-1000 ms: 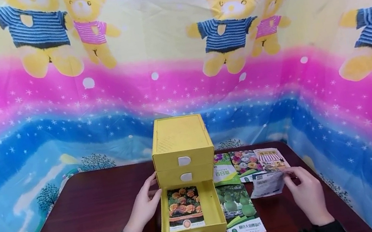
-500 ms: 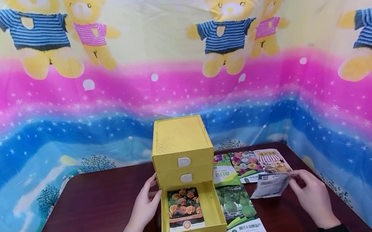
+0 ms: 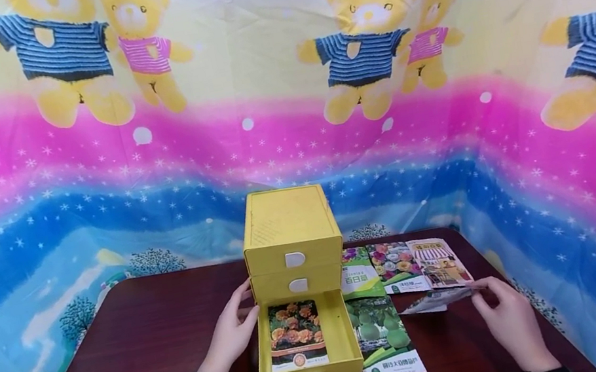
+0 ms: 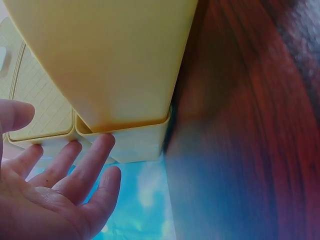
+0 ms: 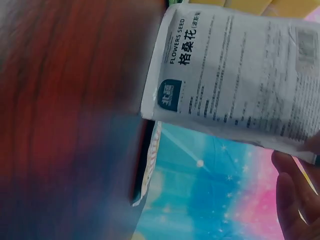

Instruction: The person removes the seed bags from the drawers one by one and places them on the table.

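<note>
My right hand [image 3: 510, 321] pinches a seed packet [image 3: 438, 299] by its right edge. The packet tilts low over the table, its printed grey back with "FLOWERS SEED" facing the right wrist view. Beside a yellow drawer box [image 3: 288, 214], my left hand [image 3: 232, 332] has its fingers extended, fingertips right at the box's left side. In the left wrist view those fingers [image 4: 92, 165] are spread and slightly bent. The bottom drawer [image 3: 339, 331] is pulled out, with an orange-flower seed packet [image 3: 295, 333] lying face up at its left.
Right of the box lie a gourd packet [image 3: 386, 337], a green zinnia packet [image 3: 360, 273], a colourful flower packet [image 3: 398, 265] and a packet with a striped awning [image 3: 437, 261]. The dark wooden table [image 3: 142, 353] ends at a hanging bear-print cloth [image 3: 266, 138].
My right hand has moved right and toward me, lowering the pinched packet until it lies nearly flat. More of the awning packet shows. The left hand stays where it was.
</note>
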### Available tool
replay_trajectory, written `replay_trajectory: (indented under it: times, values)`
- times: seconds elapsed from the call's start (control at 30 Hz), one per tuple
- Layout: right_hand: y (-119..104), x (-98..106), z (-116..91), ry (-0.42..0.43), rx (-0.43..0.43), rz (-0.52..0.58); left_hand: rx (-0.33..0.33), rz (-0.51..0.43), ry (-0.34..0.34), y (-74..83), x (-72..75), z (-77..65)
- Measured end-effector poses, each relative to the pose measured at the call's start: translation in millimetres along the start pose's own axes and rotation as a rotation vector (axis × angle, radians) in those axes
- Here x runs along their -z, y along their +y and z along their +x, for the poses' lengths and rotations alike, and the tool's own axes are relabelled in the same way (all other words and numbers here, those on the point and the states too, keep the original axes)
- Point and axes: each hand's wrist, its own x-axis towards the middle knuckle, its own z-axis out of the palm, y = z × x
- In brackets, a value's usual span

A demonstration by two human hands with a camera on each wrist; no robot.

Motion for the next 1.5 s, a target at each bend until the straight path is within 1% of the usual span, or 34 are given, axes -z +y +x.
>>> replay_trajectory:
  times: [0.23,0.33,0.43,0.57,0.7,0.77,0.93,1.1,1.23,1.4,1.5]
  values:
    - [5,6,-7,-0.007,0.095,0.006,-0.006,0.011,0.011,-0.2,-0.2,0.3]
    - [7,7,-10,-0.028,0.111,0.004,-0.01,0.016,0.012,0.7,0.0,0.1]
    - [10,6,-13,-0.067,0.121,-0.02,-0.001,0.016,0.003,1.9,0.4,0.5]
    - [14,7,-16,-0.165,0.142,-0.029,0.009,0.009,-0.005,3.6,1.1,1.4]
    - [18,6,-17,-0.296,0.143,-0.027,-0.003,0.006,0.002,3.6,1.3,1.7]
    - [20,5,-17,-0.35,0.157,-0.024,-0.01,0.008,0.005,3.2,1.0,1.6]
    - [25,2,-21,-0.437,0.226,-0.005,-0.021,0.016,0.014,1.8,0.2,0.6]
    - [29,0,-23,-0.516,0.249,0.014,-0.015,0.012,0.011,0.9,-0.4,-0.7]
    - [33,0,-22,-0.619,0.269,0.028,0.0,0.003,0.004,0.7,-0.4,-0.7]
    - [38,-1,-21,-0.774,0.243,0.046,0.004,0.005,0.003,-0.1,-0.4,-0.4]
    - [39,-2,-20,-0.837,0.217,0.048,0.001,0.007,0.002,-0.6,-0.3,-0.7]
